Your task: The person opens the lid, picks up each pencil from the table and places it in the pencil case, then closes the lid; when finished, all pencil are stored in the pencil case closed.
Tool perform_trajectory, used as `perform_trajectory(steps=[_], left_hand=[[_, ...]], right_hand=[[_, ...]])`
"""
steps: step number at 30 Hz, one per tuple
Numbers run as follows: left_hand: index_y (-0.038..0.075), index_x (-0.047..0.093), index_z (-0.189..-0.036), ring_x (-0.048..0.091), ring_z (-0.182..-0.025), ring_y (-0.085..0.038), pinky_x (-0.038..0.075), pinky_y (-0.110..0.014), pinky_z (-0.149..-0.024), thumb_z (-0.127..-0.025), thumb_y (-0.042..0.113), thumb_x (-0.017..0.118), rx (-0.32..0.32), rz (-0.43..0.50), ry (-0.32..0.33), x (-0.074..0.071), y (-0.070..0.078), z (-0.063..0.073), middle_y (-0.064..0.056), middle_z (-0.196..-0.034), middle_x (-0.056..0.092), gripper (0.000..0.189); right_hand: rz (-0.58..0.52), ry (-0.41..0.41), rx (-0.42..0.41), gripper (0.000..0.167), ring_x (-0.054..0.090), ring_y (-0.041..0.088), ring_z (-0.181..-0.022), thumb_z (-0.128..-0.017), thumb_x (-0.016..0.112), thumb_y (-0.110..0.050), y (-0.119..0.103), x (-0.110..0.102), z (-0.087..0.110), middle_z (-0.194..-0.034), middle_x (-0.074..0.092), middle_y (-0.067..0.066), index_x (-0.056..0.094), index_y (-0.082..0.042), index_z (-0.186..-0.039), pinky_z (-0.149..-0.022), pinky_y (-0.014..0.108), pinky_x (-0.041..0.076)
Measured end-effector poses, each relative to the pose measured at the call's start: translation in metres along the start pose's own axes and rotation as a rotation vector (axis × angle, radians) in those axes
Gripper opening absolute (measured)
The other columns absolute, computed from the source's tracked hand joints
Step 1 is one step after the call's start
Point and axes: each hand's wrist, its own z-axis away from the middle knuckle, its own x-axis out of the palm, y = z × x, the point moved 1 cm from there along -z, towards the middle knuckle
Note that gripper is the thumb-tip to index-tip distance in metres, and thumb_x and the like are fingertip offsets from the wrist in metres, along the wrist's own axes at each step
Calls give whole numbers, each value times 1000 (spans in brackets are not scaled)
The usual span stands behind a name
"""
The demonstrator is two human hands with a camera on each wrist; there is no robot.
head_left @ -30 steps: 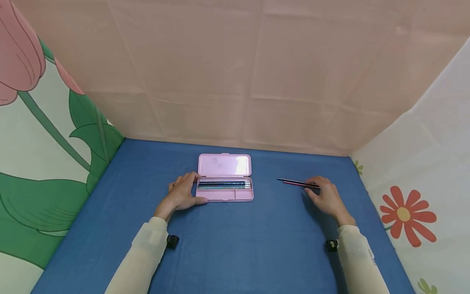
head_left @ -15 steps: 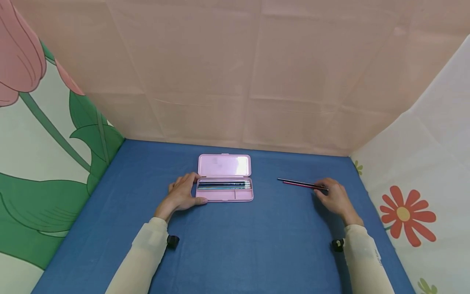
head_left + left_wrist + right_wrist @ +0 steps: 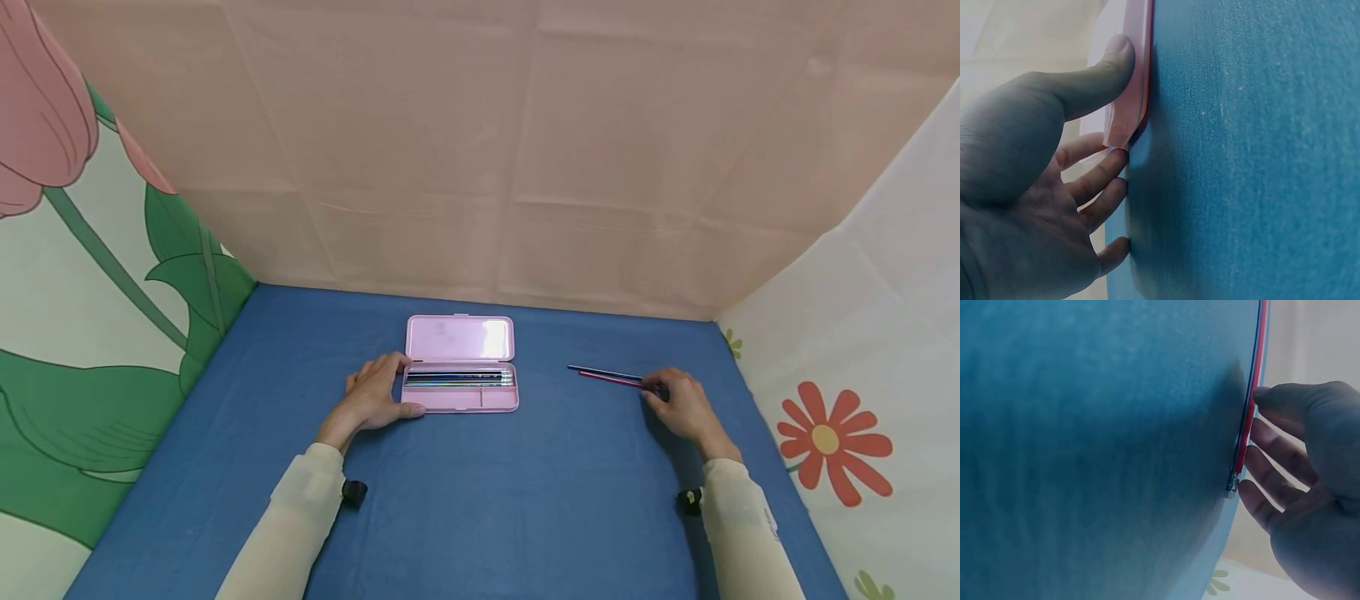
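A pink pencil case (image 3: 442,401) lies open on the blue cloth, its lid folded back. Several pencils (image 3: 457,378) lie side by side in its rear compartment. My left hand (image 3: 369,398) holds the case's left end, thumb along the front wall (image 3: 1130,103) and fingers around the rear corner. To the right, a dark pencil (image 3: 600,370) and a red pencil (image 3: 609,378) lie close together on the cloth. My right hand (image 3: 682,408) pinches the red pencil towards its eraser end (image 3: 1233,484); whether it also grips the dark one, I cannot tell.
Blue cloth (image 3: 510,508) covers the table. A beige backdrop (image 3: 495,167) rises behind it, with a tulip-print sheet (image 3: 112,333) at left and a flower-print sheet (image 3: 885,333) at right. Both wrists carry a small black camera.
My right hand has slid a little to the right along the two pencils, towards their eraser ends. The pencils' left tips, the pencil case and my left hand stay in place.
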Motion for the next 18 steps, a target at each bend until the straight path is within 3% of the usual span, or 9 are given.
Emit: perform_trajectory(steps=[11,18], left_hand=[[13,55,-149,43,-148,-51,23,-79,-121,-89,44,97,3,-11,11,4,-7,-5,-25,-161,55,80],[12,54,-149,44,-147,-50,23,-80,-121,-89,42,97,11,-6,10,3,-7,-4,-25,-160,56,79]], right_hand=[[32,-18,-5,8,60,29,-89,-102,79,-1,-2,3,0,-103,75,17,84,-2,-108,-79,45,45],[32,-35,0,10,62,28,-89,-103,77,-1,-2,4,1,-106,76,19,84,-1,-109,-80,46,50]])
